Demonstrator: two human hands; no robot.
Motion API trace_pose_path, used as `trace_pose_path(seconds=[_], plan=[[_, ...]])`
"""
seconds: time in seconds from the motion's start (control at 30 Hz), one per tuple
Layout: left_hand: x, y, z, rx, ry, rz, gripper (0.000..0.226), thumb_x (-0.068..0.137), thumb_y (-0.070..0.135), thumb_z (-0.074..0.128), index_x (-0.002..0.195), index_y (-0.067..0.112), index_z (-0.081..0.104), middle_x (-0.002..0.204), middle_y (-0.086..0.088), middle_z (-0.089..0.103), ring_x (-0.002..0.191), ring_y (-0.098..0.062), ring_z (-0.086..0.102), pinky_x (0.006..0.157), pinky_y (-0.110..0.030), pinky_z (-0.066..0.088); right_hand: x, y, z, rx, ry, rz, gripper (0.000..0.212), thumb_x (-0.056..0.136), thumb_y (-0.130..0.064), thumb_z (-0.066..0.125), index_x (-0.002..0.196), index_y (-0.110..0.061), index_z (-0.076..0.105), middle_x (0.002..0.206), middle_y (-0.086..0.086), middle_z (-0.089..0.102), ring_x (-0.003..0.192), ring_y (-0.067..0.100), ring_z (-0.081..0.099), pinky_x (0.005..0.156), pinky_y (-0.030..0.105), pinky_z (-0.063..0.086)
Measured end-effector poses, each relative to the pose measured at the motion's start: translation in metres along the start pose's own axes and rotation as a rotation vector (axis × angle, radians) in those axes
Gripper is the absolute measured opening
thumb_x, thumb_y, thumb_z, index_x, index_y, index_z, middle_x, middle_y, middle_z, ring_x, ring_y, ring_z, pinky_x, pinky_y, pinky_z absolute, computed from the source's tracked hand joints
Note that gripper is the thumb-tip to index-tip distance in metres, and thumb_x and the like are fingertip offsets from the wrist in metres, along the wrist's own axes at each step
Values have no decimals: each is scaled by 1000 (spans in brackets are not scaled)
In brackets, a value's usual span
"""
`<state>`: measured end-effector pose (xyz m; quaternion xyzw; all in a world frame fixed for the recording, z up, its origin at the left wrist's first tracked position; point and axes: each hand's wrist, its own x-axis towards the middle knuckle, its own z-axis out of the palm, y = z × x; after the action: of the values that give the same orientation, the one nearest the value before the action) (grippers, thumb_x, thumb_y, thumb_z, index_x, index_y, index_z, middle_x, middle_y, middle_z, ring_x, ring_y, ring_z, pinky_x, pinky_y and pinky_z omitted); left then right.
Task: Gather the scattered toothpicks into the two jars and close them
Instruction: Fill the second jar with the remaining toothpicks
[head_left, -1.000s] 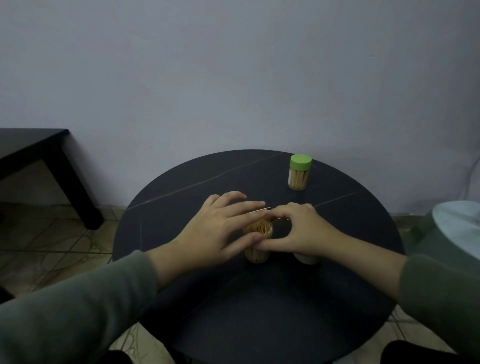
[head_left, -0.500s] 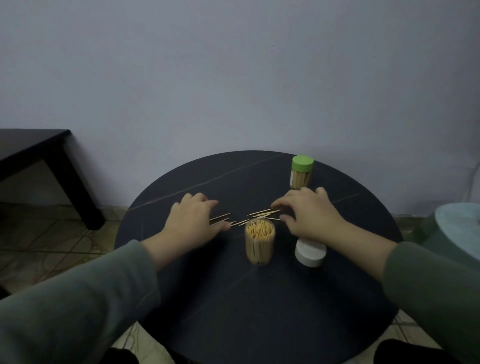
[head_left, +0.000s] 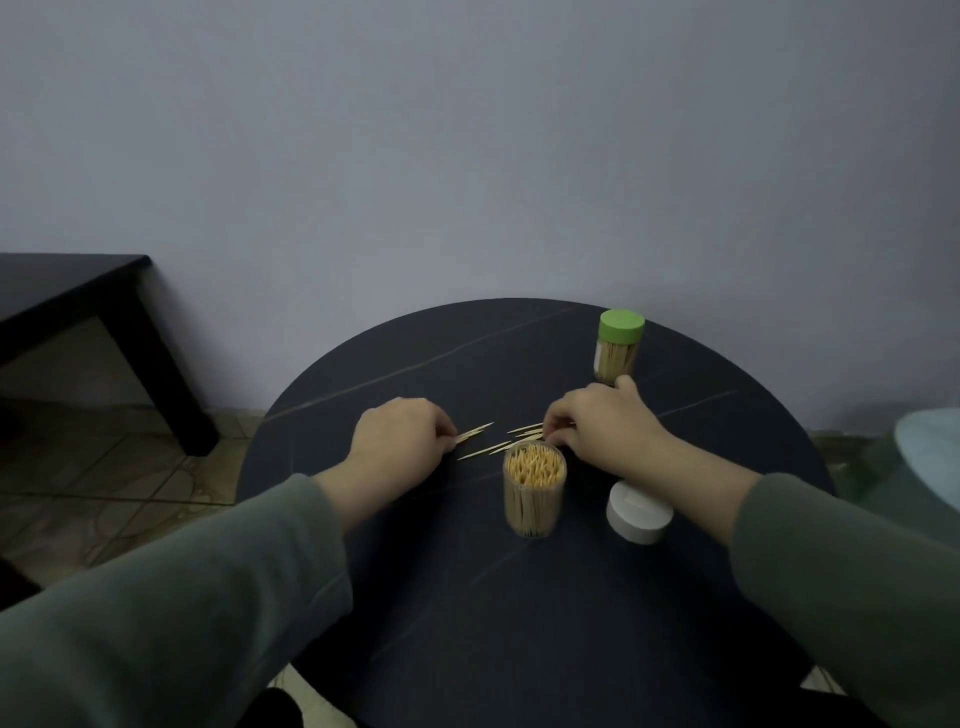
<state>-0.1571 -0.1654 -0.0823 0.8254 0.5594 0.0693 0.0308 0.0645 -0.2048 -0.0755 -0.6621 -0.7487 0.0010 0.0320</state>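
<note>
An open clear jar stands upright near the middle of the table, packed almost to the rim with pale wooden toothpicks standing on end. Its white lid lies flat just to its right, apart from it. Farther back and to the right a second jar stands upright, closed with a green cap and holding toothpicks inside. Just behind the open jar a few loose toothpicks lie flat on the dark top, spread in a rough line from left to right. The leftmost ones meet the fingertips of the left hand; the rightmost ones reach under the curled fingers of the right hand.
</note>
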Motion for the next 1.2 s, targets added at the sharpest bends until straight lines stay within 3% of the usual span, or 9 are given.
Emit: trace_pose_path(seconds=[0.17,0.23,0.43,0.6,0.83,1.2], plan=[[3,9,5,-73,-38,33,35,87,59,55,107,35,71,98,13,69,88,-8,62,79,-33,56,6,-3,3,1,36,-51,32,94,-40,56,126,-38,55,130,-12,53,119,14,45,99,41,30],[3,13,6,-55,-63,64,41,82,65,58,110,37,70,98,13,65,89,-7,59,77,-32,55,7,-4,4,-26,6,-60,39,96,-41,52,134,-39,50,137,-13,50,123,15,42,99,42,28],[3,18,9,-89,1,87,22,87,49,63,103,37,73,99,17,56,96,-5,56,72,-24,46,5,-3,0,-97,24,-116,28,97,-41,49,123,-41,60,127,-14,58,115,14,46,92,38,27],[2,26,4,-90,-11,99,16,90,41,62,98,31,72,102,12,59,92,-7,56,73,-24,49,5,-4,-3,-168,5,-107,23,97,-40,50,116,-32,61,116,-9,63,110,14,49,96,39,28],[2,40,10,119,-112,176,31,100,25,47,126,11,52,125,-8,50,114,-23,49,94,-36,48,7,-7,-1,-433,-127,-120,23,98,-23,47,120,-18,52,118,3,60,114,23,49,103,48,26],[2,39,10,236,-80,291,30,101,21,41,128,8,46,127,-10,49,113,-23,47,94,-33,46,0,-13,1,-608,-170,-115,32,100,-25,40,124,-6,48,123,12,57,116,30,49,106,53,25]])
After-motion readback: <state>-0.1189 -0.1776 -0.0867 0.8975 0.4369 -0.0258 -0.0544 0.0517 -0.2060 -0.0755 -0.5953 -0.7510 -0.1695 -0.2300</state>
